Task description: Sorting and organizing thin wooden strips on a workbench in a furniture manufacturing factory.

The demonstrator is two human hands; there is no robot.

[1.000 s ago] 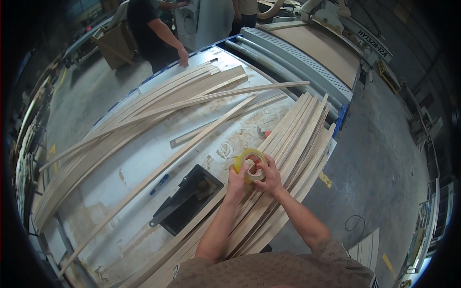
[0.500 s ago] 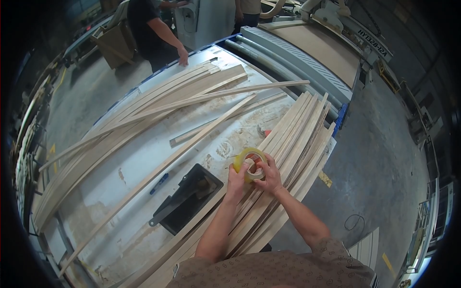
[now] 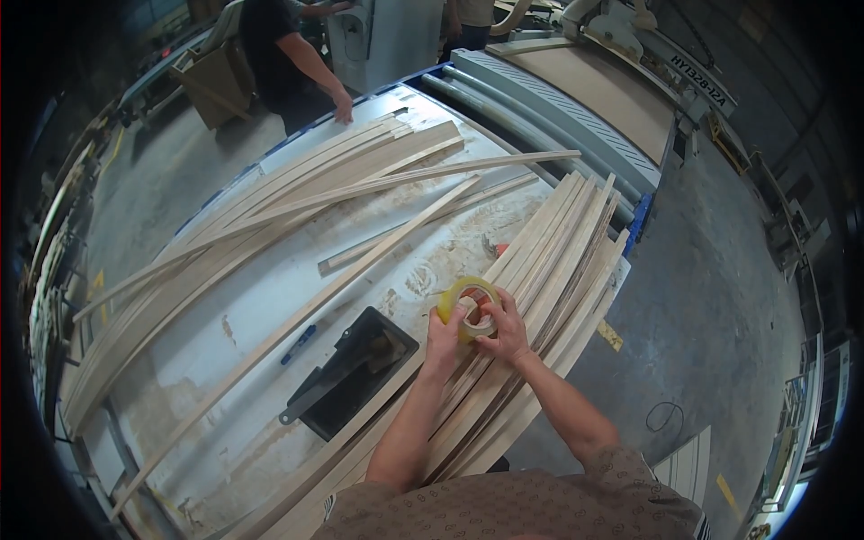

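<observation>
A yellowish roll of tape (image 3: 463, 292) sits between both my hands above a stack of long thin wooden strips (image 3: 549, 261). My left hand (image 3: 443, 331) grips the roll's left side. My right hand (image 3: 504, 328) holds its right side, fingers curled over the rim and into the core. The strips lie side by side on the right part of a white worktable (image 3: 261, 297), running from near me toward the far right.
A second pile of curved wooden strips (image 3: 252, 225) spreads over the table's left. A black dustpan (image 3: 355, 369) and a blue pen (image 3: 298, 344) lie left of my arms. Another person (image 3: 288, 54) stands at the far end. Grey machinery (image 3: 576, 99) borders the far right.
My fingers shift slightly on the tape roll; hands and roll stay in the same place over the strips.
</observation>
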